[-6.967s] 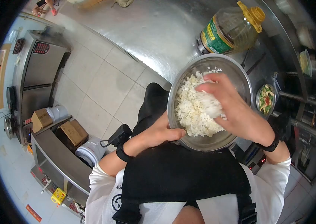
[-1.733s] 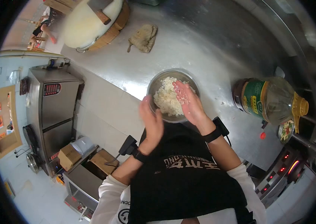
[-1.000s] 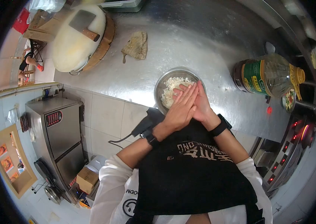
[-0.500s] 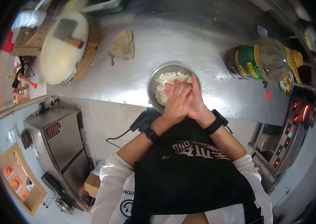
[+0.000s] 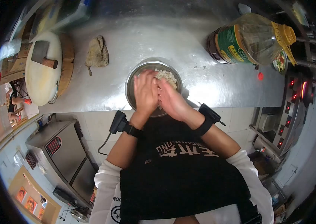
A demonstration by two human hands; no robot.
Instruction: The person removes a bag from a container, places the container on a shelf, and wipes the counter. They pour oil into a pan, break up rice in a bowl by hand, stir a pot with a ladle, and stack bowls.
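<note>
A round metal bowl stands near the front edge of the steel counter, holding pale, crumbly white food bits that look like rice. My left hand is over the bowl's left half, back upward and fingers stretched out flat. Close beside it, my right hand is held edge-on over the bowl's right side, its fingers extended and their tips at the left hand. No object shows in either hand, though part of the palms is hidden. Both hands cover much of the food.
A cleaver lies on a round white board at the left. A crumpled cloth rests behind the bowl. A large oil jug lies at the right, near a red cap. A lit control panel stands beyond.
My hands, earlier laid one over the other, are now side by side, the left one flatter over the bowl. The view has shifted, so the bowl and counter items appear further left.
</note>
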